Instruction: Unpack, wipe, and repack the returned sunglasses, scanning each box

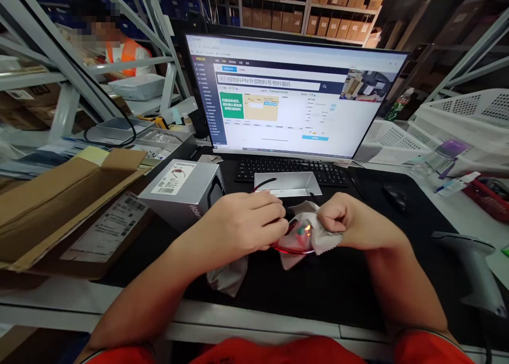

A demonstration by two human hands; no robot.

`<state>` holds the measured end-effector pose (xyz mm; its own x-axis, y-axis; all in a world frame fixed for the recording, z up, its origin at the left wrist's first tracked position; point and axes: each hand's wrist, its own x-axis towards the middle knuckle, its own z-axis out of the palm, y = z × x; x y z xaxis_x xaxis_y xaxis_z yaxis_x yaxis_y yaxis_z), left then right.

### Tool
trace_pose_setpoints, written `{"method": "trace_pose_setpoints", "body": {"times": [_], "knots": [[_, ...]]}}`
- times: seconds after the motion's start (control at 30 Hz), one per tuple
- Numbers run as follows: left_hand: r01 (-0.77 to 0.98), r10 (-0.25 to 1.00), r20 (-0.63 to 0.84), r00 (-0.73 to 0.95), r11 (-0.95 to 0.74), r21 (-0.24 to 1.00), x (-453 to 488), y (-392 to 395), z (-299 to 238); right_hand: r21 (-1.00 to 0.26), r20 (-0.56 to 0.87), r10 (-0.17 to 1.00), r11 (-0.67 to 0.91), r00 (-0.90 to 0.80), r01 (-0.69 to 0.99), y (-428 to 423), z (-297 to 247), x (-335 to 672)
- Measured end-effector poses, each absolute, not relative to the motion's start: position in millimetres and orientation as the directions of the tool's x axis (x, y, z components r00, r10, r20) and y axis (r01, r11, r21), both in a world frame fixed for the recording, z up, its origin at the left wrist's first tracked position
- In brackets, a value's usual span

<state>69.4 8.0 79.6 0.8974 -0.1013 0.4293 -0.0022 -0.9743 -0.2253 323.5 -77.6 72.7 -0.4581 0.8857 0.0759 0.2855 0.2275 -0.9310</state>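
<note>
Head view: person's left hand [248, 221], palm down, has fingers and thumb pinching the red-rimmed glasses [294, 251] at the side of the frame; exact fingertip contact partly hidden behind the knuckles. Right hand [338, 215] is curled, fingers closed on a grey cloth [328, 240], which is bunched against the lens at the other side. Glasses are between the two hands, above the black mat [342, 295], lens showing bright coloured reflections; one dark temple pokes up past the left hand, in front of an open silver tray [292, 186]. Tray sits by the keyboard [278, 169], below the lit monitor [294, 133]. Left of the hands: silver "Wakening" box [189, 178] with a white label picturing glasses, then an open cardboard box [51, 205] with a shipping label on its side. Grey pouch [228, 278] lies on the mat just below the left hand. Right side: mouse [395, 198] on the mat, grey handheld scanner [473, 263] near the right forearm, white perforated baskets [469, 109] further back. Background: another person in an orange vest [129, 51] at upper left, shelves of brown cartons [272, 19] behind the monitor.
</note>
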Motion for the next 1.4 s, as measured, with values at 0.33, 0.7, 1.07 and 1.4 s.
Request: {"method": "trace_pose_setpoints", "body": {"times": [0.33,0.7,1.07,1.4], "knots": [[-0.066,-0.171,0.439,0.882,-0.967,-0.245,88.1,1.3,64.3,-0.855,0.098,0.950,0.233,-0.297,0.464,-88.8,70.7,296.1],[-0.126,-0.136,0.431,0.892,-0.991,-0.053,80.1,9.6,68.7,-0.993,-0.023,0.832,0.044,-0.554,0.107,-72.6,72.1,347.3],[-0.068,-0.137,0.436,0.890,-0.983,-0.170,83.7,1.7,72.9,-0.984,-0.050,0.976,-0.012,-0.211,0.177,-85.3,75.4,316.8],[0.027,-0.121,0.498,0.858,-0.960,-0.279,89.2,2.1,68.2,-0.995,0.097,0.995,0.097,-0.008,-0.024,-80.7,69.0,288.3]]}}
